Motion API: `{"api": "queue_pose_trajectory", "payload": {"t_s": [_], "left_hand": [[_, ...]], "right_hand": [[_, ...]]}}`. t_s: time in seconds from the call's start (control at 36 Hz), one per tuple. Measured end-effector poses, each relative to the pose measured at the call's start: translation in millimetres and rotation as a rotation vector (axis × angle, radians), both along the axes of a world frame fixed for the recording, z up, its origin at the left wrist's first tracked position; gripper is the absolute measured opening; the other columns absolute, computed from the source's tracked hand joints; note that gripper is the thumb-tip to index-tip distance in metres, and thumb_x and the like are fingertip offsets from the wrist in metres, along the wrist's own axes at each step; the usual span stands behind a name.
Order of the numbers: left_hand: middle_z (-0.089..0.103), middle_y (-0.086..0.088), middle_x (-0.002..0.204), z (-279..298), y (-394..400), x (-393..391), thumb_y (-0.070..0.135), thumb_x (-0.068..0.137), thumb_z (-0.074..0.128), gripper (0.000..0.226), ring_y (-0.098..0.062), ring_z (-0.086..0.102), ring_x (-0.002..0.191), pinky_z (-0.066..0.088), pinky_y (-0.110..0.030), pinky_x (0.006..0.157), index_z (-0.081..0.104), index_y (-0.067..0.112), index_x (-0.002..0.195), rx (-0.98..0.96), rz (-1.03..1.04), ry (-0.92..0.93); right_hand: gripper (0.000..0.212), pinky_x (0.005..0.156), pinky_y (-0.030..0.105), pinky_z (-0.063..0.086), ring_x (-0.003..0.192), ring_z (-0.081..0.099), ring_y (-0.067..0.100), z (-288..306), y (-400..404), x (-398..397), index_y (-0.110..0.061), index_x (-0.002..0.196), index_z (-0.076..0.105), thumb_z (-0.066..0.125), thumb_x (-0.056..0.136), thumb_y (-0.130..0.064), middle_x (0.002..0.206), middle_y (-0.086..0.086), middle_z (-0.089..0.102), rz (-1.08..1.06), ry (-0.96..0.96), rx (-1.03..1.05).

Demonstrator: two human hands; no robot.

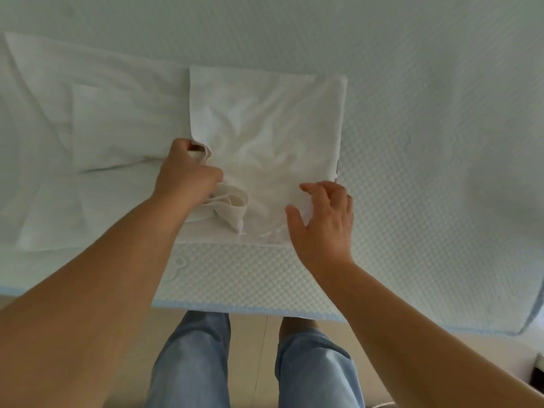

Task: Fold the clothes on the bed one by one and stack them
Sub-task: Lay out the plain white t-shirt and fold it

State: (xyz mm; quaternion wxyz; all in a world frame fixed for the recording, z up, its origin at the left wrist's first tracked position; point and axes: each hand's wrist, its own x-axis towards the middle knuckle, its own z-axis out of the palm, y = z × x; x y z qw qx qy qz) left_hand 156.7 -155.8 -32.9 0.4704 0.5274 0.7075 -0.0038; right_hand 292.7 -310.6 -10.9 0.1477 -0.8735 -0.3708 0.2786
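Observation:
A white garment lies half folded on the bed, its folded flap forming a square in the middle. My left hand grips the flap's near left edge, fingers curled round the fabric, just above the garment's ribbed collar. My right hand hovers with fingers spread and slightly bent at the flap's near right corner, fingertips touching the cloth. The rest of the white cloth spreads flat to the left; I cannot tell whether it is one garment or two.
The bed has a white quilted cover with a pale blue edge running along the front. My legs in blue jeans stand on a beige floor right against it. A dark object sits at the far right.

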Motion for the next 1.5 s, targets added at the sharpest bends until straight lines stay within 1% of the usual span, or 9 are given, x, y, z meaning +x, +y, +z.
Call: {"api": "queue_pose_trajectory", "payload": {"t_s": [0.22,0.33,0.42,0.61,0.83,1.03,1.17,1.28,1.5], "left_hand": [[0.061,0.004,0.104,9.8,-7.3,-34.1,0.006,0.068,0.069,0.087,-0.021,0.060,0.099,0.050,-0.039,0.087,0.032,0.032,0.142,-0.107,0.011,-0.098],[0.063,-0.002,0.098,21.5,-29.0,-38.9,0.044,0.059,0.073,0.066,-0.024,0.065,0.085,0.053,-0.040,0.081,0.053,0.014,0.113,-0.158,-0.005,0.115],[0.065,-0.003,0.079,22.2,-43.3,-32.2,0.022,0.073,0.073,0.020,-0.016,0.062,0.067,0.051,-0.029,0.059,0.059,0.012,0.082,-0.229,-0.018,0.057],[0.067,0.000,0.085,15.8,-53.4,-46.3,-0.010,0.080,0.053,0.029,-0.021,0.063,0.082,0.053,-0.032,0.072,0.064,0.015,0.090,-0.309,0.305,-0.249],[0.055,0.011,0.087,16.6,-60.2,-33.2,0.017,0.078,0.061,0.036,-0.015,0.053,0.083,0.040,-0.030,0.071,0.051,0.019,0.113,0.148,0.099,0.159],[0.051,-0.014,0.122,22.1,-46.4,6.6,0.013,0.077,0.061,0.048,-0.028,0.045,0.116,0.031,-0.029,0.096,0.051,0.005,0.124,0.459,-0.129,0.140],[0.033,-0.016,0.148,12.9,-35.4,25.7,0.024,0.080,0.058,0.060,-0.034,0.023,0.139,0.018,-0.039,0.109,0.044,0.010,0.137,0.568,-0.382,0.200],[0.018,-0.013,0.155,-3.3,-34.7,37.7,0.037,0.084,0.044,0.062,-0.032,0.009,0.144,0.008,-0.052,0.111,0.038,0.019,0.143,0.596,-0.690,0.245],[0.003,-0.012,0.158,-31.8,-38.6,36.5,0.055,0.087,0.035,0.073,-0.027,-0.005,0.145,-0.008,-0.055,0.110,0.016,0.023,0.150,0.513,-0.823,0.322]], "right_hand": [[0.066,0.102,0.042,0.039,0.121,0.041,0.019,-10.5,-19.9,22.2,-0.018,0.138,0.032,0.062,0.082,-0.036,0.130,-0.003,0.038,-0.409,0.253,-0.133],[0.024,0.068,0.025,0.043,0.085,0.054,0.011,-16.5,-24.3,30.6,-0.026,0.104,0.045,0.058,0.087,-0.036,0.089,-0.016,0.050,-0.306,0.265,-0.168],[0.009,0.053,0.019,0.033,0.070,0.049,0.001,-21.0,-24.4,37.4,-0.030,0.089,0.047,0.055,0.090,-0.033,0.078,-0.017,0.052,-0.327,0.328,-0.172],[0.012,0.076,0.033,0.053,0.086,0.064,0.017,-20.6,-29.9,65.5,-0.019,0.089,0.065,0.056,0.090,-0.011,0.092,-0.001,0.068,-0.626,0.828,-0.128],[0.027,0.072,0.031,0.041,0.082,0.052,0.012,-11.9,0.2,68.8,-0.026,0.106,0.048,0.046,0.087,-0.046,0.098,-0.011,0.053,-0.244,0.193,-0.265],[0.052,0.081,0.032,0.034,0.109,0.051,0.025,-27.7,71.0,74.5,-0.012,0.122,0.045,0.043,0.091,-0.053,0.123,0.005,0.051,-0.295,0.141,-0.113],[0.020,0.069,0.030,0.028,0.087,0.050,0.028,-46.6,72.3,77.8,-0.015,0.093,0.041,0.033,0.100,-0.032,0.099,0.009,0.058,-0.353,0.079,0.038],[0.024,0.067,0.028,0.029,0.079,0.047,0.021,-50.9,60.8,89.3,-0.013,0.106,0.045,0.036,0.099,-0.033,0.082,-0.005,0.050,-0.368,0.118,0.110],[0.060,0.110,0.038,0.019,0.135,0.030,0.031,-38.2,52.8,68.7,-0.010,0.144,0.034,0.052,0.092,-0.035,0.146,0.016,0.033,0.124,-0.186,0.233]]}}
